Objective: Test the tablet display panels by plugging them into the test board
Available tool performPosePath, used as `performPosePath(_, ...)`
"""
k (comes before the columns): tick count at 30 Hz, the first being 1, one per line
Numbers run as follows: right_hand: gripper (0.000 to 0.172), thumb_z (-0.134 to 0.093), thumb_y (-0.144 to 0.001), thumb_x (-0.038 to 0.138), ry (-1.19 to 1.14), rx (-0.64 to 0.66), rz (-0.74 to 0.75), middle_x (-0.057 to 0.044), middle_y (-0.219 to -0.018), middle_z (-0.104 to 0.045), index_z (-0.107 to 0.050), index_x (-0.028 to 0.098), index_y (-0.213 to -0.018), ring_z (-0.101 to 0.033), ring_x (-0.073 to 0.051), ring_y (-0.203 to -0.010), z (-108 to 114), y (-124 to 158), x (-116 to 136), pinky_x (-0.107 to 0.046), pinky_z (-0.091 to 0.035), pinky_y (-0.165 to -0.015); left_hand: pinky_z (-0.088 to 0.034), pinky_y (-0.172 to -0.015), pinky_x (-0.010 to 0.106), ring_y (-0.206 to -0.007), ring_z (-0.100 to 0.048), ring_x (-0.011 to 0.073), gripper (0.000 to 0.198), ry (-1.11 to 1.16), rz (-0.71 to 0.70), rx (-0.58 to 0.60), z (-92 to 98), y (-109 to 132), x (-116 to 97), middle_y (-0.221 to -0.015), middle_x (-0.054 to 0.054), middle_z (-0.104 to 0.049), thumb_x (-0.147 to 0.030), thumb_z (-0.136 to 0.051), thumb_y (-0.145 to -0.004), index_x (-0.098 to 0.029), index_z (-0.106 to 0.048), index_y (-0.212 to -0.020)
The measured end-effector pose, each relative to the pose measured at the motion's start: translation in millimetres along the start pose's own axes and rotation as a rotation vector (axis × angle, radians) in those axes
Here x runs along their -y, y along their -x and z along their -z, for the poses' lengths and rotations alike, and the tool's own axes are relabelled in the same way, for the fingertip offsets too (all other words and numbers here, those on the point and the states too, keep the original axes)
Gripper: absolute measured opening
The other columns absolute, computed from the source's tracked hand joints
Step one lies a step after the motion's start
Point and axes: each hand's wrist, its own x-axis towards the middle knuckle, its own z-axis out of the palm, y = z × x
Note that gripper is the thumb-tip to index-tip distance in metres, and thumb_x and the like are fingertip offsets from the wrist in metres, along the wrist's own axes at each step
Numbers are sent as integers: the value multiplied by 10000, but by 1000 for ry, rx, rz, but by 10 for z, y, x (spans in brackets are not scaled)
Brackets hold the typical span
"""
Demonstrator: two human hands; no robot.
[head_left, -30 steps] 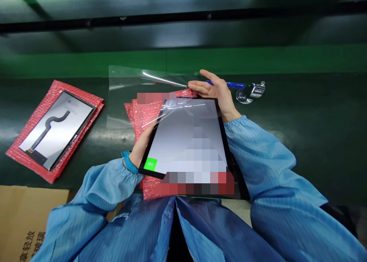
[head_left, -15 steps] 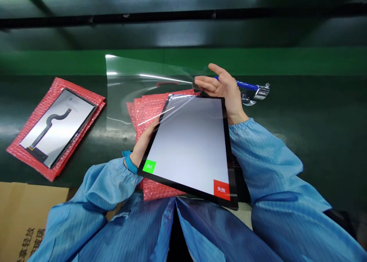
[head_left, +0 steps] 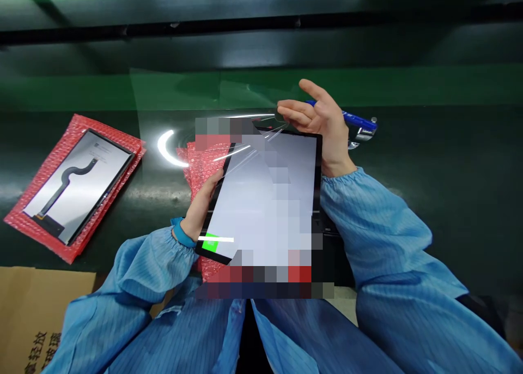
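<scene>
My left hand (head_left: 202, 202) grips the left edge of a black-framed tablet (head_left: 245, 199), its fingers hidden beneath. The lit white screen has a green square at its lower left. Mosaic blocks cover part of the screen and its lower right corner. My right hand (head_left: 322, 126) is raised over the tablet's top right corner, some fingers stretched out. A corner of a clear plastic film (head_left: 163, 96) is at its fingertips, apparently pinched there. Creased at that corner, the film spreads leftward over the tablet's upper left and the table.
Red bubble-wrap bags (head_left: 198, 188) lie beneath the tablet. To the left, a display panel (head_left: 98, 199) with a dark ribbon cable rests on another red bubble-wrap bag (head_left: 75, 131). Behind my right hand is a blue-handled tool (head_left: 359, 120) with a metal end. A cardboard box (head_left: 49, 303) stands lower left.
The clear film has shifted left and up, with its creased corner still at my right fingertips. My right hand has risen slightly. The left hand keeps its hold on the tablet.
</scene>
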Motion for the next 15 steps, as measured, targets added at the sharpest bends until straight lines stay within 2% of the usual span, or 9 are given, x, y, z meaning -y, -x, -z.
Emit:
performPosePath(5,464,-565,-864,334,-68,33,29,-58,-1108,-761,-532,179,-1301,-694,-234,-1124,-7,16,25,-384,-489,-1046,-609,-801,276,-821,-749,197,259,-1,-29,26,6,-17,20,-886,33,-785,-334,-595,-938,-156,-764,-1019)
performPosePath(9,481,-571,-865,343,-59,41,49,-66,-1124,-756,-532,172,-1313,-691,-238,-1130,-5,22,45,-392,-489,-1051,-604,-871,352,-923,-748,263,280,-2,-19,23,-10,-21,22,-882,56,-780,-358,-600,-904,-155,-755,-1019)
performPosePath(15,449,-566,-868,336,-66,52,70,-54,-1107,-764,-557,184,-1290,-698,-234,-1120,-11,36,83,-395,-491,-1048,-609,-839,378,-901,-749,281,325,5,37,47,-10,-18,23,-857,74,-772,-390,-578,-876,-148,-734,-1028)
